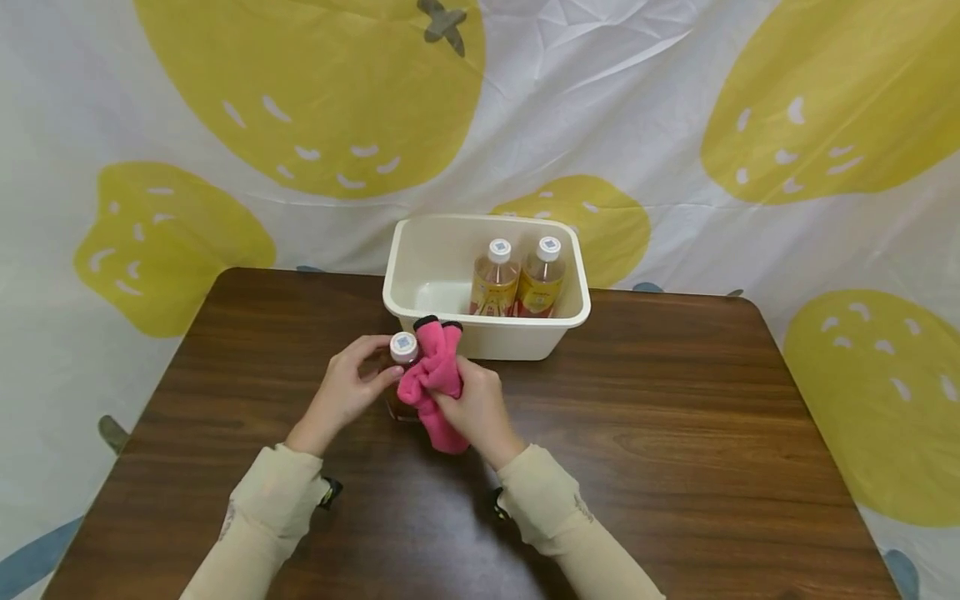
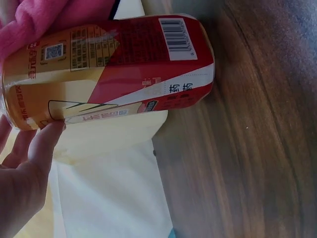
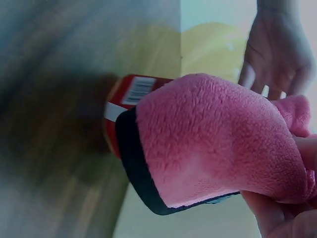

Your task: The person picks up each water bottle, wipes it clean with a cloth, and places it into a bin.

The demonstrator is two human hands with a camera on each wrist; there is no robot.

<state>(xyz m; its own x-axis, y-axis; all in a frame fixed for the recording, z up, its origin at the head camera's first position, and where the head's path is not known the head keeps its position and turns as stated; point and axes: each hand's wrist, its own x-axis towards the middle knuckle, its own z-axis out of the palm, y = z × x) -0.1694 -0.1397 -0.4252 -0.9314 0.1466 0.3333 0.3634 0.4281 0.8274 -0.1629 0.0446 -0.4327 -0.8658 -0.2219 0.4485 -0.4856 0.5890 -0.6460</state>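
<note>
A white-capped drink bottle stands on the table in front of the bin, its red and yellow label facing the left wrist camera. My left hand grips the upper part of this bottle between thumb and fingers. In my right hand is a bunched pink cloth with black edging, held against or close beside the bottle's right side. The cloth hides much of the bottle in the right wrist view, leaving the label's lower end with a barcode visible.
Behind the hands stands a cream plastic bin. Two similar bottles, a nearer-left one and another bottle, stand upright in its right half. The dark wooden table meets a lemon-patterned cloth backdrop at the back.
</note>
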